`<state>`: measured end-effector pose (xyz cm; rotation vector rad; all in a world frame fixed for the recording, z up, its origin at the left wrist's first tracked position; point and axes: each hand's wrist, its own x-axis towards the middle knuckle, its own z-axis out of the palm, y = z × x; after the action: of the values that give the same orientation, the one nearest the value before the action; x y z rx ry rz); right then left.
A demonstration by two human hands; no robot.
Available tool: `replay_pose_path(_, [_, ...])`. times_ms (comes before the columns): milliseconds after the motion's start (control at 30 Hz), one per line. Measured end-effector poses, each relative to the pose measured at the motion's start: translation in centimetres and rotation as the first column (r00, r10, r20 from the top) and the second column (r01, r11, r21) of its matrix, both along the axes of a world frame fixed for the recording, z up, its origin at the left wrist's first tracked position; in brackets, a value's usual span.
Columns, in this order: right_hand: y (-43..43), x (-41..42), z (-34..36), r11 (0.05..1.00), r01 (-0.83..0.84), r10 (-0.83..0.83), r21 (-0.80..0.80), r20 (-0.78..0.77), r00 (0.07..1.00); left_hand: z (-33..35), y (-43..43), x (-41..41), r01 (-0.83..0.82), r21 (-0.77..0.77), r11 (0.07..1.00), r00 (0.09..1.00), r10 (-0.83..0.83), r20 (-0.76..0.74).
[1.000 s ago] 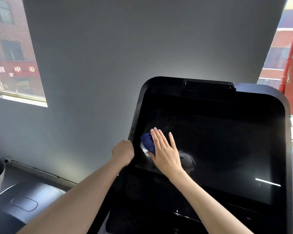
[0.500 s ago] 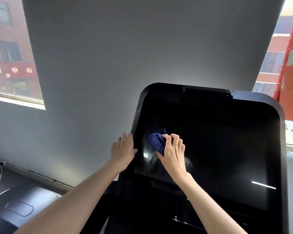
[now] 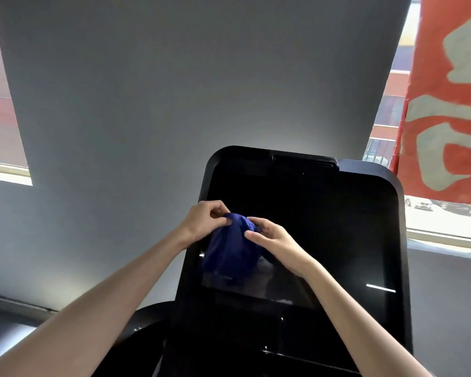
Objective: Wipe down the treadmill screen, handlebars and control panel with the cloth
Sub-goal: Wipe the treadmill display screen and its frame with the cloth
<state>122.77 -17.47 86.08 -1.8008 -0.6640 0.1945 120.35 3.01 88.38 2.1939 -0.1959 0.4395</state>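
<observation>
Cloth (image 3: 230, 247) lifted off screen (image 3: 324, 235), now pinched by both hands.

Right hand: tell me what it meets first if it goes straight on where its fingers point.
The blue cloth it pinches; just past that, the left hand. Depth to the screen behind is unclear.
</observation>
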Motion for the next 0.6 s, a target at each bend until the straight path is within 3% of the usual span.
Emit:
replay_pose_path(167, [-0.8, -0.7, 1.7, 1.000, 0.003, -0.003, 0.005, -0.008, 1.000, 1.6, 0.1, -0.3, 0.055, 0.104, 0.993, 0.998, -0.057, 0.023])
replay_pose_path(333, [-1.2, -0.3, 3.7, 0.994, 0.104, -0.104, 0.017, -0.018, 0.994, 2.3, 0.5, -0.3, 0.125, 0.238, 0.963, 0.987, -0.096, -0.131])
replay_pose_path(600, [-1.4, -0.1, 4.5, 0.966, 0.246, -0.234, -0.072, 0.145, 0.961, 2.7, 1.3, -0.7, 0.198, -0.039, 0.979, 0.903, -0.198, -0.380])
